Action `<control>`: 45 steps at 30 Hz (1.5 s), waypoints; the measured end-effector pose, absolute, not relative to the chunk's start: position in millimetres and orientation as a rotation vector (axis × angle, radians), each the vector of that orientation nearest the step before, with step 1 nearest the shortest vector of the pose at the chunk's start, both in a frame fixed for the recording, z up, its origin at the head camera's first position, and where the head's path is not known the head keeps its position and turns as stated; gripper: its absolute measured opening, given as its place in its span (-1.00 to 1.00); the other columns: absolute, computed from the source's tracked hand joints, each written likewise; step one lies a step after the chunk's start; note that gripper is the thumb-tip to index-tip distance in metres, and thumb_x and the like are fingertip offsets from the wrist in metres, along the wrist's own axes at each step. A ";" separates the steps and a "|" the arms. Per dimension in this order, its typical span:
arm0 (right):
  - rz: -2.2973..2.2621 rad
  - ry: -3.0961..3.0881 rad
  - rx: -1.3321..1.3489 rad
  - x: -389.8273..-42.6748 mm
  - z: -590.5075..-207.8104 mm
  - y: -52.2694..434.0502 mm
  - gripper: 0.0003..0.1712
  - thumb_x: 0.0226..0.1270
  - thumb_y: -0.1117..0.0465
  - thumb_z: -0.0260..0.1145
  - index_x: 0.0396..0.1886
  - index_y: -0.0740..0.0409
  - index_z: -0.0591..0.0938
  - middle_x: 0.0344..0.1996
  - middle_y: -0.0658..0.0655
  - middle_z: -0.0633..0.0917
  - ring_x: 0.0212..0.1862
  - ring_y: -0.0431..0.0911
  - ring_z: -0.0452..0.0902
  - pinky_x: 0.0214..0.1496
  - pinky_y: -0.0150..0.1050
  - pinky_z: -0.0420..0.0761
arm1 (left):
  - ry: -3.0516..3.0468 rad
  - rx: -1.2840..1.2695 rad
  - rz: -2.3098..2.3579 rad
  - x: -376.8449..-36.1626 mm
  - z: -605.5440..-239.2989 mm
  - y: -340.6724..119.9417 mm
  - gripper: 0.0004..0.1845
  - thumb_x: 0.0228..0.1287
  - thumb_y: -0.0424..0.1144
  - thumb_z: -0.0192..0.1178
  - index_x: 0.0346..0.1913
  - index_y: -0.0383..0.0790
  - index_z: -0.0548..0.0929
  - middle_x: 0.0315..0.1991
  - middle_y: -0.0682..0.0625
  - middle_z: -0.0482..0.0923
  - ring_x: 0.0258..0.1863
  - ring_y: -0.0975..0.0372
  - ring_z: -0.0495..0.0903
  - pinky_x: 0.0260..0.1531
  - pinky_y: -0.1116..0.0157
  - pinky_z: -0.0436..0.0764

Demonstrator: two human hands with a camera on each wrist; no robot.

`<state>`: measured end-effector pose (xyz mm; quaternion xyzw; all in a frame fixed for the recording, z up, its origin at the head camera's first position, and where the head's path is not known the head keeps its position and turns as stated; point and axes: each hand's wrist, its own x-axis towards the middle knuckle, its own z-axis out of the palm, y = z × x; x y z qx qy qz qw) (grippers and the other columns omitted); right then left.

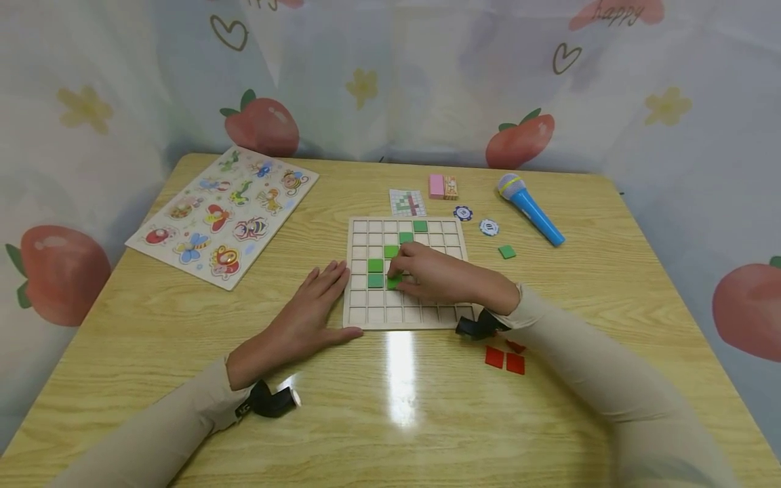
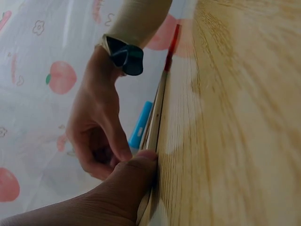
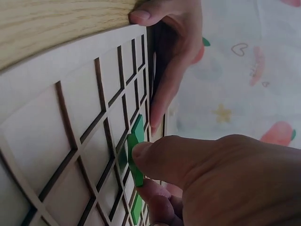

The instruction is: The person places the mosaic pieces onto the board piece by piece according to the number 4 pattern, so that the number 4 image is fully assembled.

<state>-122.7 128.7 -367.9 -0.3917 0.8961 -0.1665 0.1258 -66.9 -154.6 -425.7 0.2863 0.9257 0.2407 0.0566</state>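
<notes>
i pinch the green tile [image 3: 135,157] in my right hand [image 1: 434,274] over the grid board [image 1: 366,315], centre-left; left hand [image 1: 308,308], flat at nine o'clock, steadies it. seat it squarely.

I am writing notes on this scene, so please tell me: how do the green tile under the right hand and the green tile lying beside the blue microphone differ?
The green tile pinched by the right hand sits on the wooden grid board, partly hidden by fingers. The loose green tile lies flat on the bare table, untouched, fully visible, near the blue microphone. Both are green squares.
</notes>
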 end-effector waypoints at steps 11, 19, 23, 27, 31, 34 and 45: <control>-0.500 2.584 -1.189 -128.5 -370.2 126.2 -0.89 0.52 0.25 0.41 -0.03 0.08 0.76 -0.02 0.15 0.67 0.03 -0.03 0.59 0.08 -0.12 0.71 | 2.802 0.865 0.722 -67.1 -424.8 -154.0 0.20 0.26 0.26 0.48 0.70 -0.33 0.11 0.75 -0.20 0.02 0.77 -0.04 -0.02 0.79 -0.09 -0.07; -0.517 2.613 -1.223 -126.3 -372.2 128.4 -0.93 0.49 0.25 0.43 -0.11 0.10 0.79 -0.08 0.14 0.68 0.01 -0.02 0.60 0.06 -0.11 0.69 | 2.802 0.871 0.734 -66.9 -425.1 -153.8 0.20 0.25 0.25 0.48 0.70 -0.34 0.11 0.75 -0.20 0.03 0.78 -0.04 -0.03 0.79 -0.09 -0.08; -0.539 2.619 -1.250 -123.3 -374.1 134.4 -0.83 0.52 0.25 0.40 -0.01 0.12 0.83 -0.01 0.15 0.68 0.05 -0.02 0.59 0.08 -0.12 0.69 | 2.802 0.862 0.726 -66.3 -424.4 -153.4 0.20 0.25 0.24 0.49 0.70 -0.35 0.11 0.75 -0.20 0.02 0.78 -0.04 -0.03 0.79 -0.08 -0.09; -0.590 2.656 -1.257 -117.4 -370.7 152.6 -0.71 0.53 0.30 0.37 0.18 0.11 0.77 0.10 0.15 0.67 0.12 -0.01 0.58 0.14 -0.10 0.73 | 2.806 0.855 0.710 -65.8 -424.1 -153.6 0.19 0.26 0.24 0.48 0.70 -0.35 0.11 0.75 -0.21 0.02 0.78 -0.05 -0.04 0.79 -0.07 -0.09; -0.738 2.782 -1.138 -108.4 -360.5 190.7 -0.67 0.48 0.38 0.40 0.17 0.11 0.75 0.05 0.09 0.71 -0.03 -0.09 0.60 -0.07 -0.19 0.75 | 2.803 0.861 0.708 -65.7 -423.9 -153.6 0.20 0.25 0.24 0.49 0.69 -0.37 0.12 0.75 -0.22 0.03 0.77 -0.06 -0.04 0.79 -0.08 -0.09; -0.826 2.907 -1.007 -101.5 -356.5 227.3 -0.69 0.44 0.40 0.42 0.11 0.09 0.77 -0.11 0.01 0.72 -0.21 -0.21 0.51 -0.25 -0.32 0.62 | 2.802 0.862 0.701 -65.7 -424.1 -153.1 0.19 0.25 0.24 0.49 0.69 -0.39 0.13 0.75 -0.23 0.03 0.77 -0.07 -0.04 0.79 -0.08 -0.09; -1.185 3.103 -0.408 -81.4 -376.1 306.7 -0.76 0.60 0.22 0.33 0.16 0.03 0.73 -0.01 0.07 0.79 -0.29 -0.24 0.46 -0.33 -0.46 0.44 | 2.798 0.848 0.690 -65.5 -425.1 -152.5 0.21 0.25 0.25 0.48 0.69 -0.37 0.11 0.76 -0.21 0.01 0.78 -0.06 -0.06 0.79 -0.07 -0.11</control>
